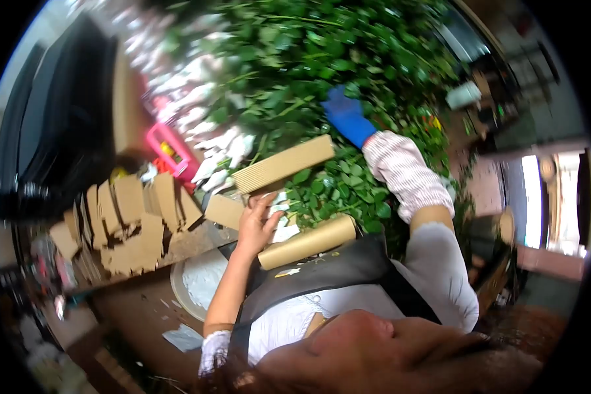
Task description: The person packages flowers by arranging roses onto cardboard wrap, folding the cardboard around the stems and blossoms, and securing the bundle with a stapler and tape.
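Note:
My bare left hand point(256, 226) rests at the left end of a bunch of leafy stems point(341, 190), fingers and thumb apart. Its fingertips lie by the white flower heads point(282, 215) and the lower edge of a corrugated cardboard strip point(285, 164). A rolled-looking brown cardboard edge point(308, 243) runs along the bunch's near side, against my dark apron point(322, 272). Farther out, my right hand point(345, 118), in a blue glove, reaches into a large heap of green leafy stems point(335, 46). Its thumb and fingers look spread; leaves partly hide the tips.
White-covered flower heads point(207, 141) line the heap's left side. Beside them stand a pink plastic holder point(171, 151) and several cut cardboard pieces point(130, 200). A large black object point(59, 125) rises at far left. A white-lined bucket point(197, 282) sits below the table edge.

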Demonstrator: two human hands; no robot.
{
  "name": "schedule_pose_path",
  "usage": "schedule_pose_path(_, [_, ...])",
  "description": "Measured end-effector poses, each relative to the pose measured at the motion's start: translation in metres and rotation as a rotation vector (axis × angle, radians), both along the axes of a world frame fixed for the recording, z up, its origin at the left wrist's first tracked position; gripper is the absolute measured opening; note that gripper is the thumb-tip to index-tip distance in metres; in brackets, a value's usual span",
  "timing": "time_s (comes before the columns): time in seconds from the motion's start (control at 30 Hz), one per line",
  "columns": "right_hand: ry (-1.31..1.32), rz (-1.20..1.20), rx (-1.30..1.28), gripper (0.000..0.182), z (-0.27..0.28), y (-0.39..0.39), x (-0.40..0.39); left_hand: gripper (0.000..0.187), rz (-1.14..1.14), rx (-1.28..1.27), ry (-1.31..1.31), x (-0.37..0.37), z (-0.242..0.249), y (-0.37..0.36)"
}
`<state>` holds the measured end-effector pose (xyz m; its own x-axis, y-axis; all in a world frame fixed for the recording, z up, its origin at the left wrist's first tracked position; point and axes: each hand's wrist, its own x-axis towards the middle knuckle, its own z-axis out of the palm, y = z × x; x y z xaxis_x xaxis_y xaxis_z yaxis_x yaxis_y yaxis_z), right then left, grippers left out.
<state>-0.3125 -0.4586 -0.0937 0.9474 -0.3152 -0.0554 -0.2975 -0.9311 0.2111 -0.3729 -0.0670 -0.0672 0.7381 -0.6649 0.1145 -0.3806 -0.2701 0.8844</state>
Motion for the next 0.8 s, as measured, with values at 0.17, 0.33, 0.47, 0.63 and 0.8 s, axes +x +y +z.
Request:
schedule_pose_path(0.17, [-0.329, 0.337, 0.131, 0.033, 0.067, -0.001, -0.037, 0.048, -0.016, 0.045, 0.053, 0.001, 0.005, 0.005])
schedule_pose_path(0.33, [-0.29, 0.396, 0.178, 0.035, 0.059, -0.018, -0.062, 0.048, 0.006, 0.01, 0.012, 0.0, 0.002, 0.003])
schedule_pose_path(0.47, [0.094, 0.267, 0.099, 0.033, 0.092, -0.008, -0.059, 0.048, 0.001, -0.003, -0.011, 0.001, -0.001, 0.004])
schedule_pose_path(0.63, [-0.007, 0.349, -0.045, 0.032, 0.116, -0.025, -0.072, 0.048, 0.013, -0.018, 0.045, -0.001, 0.005, 0.003])
schedule_pose_path(0.8, [-0.796, 0.351, -0.146, 0.024, 0.122, -0.116, -0.126, 0.045, 0.01, -0.031, 0.015, 0.0, -0.003, 0.001])
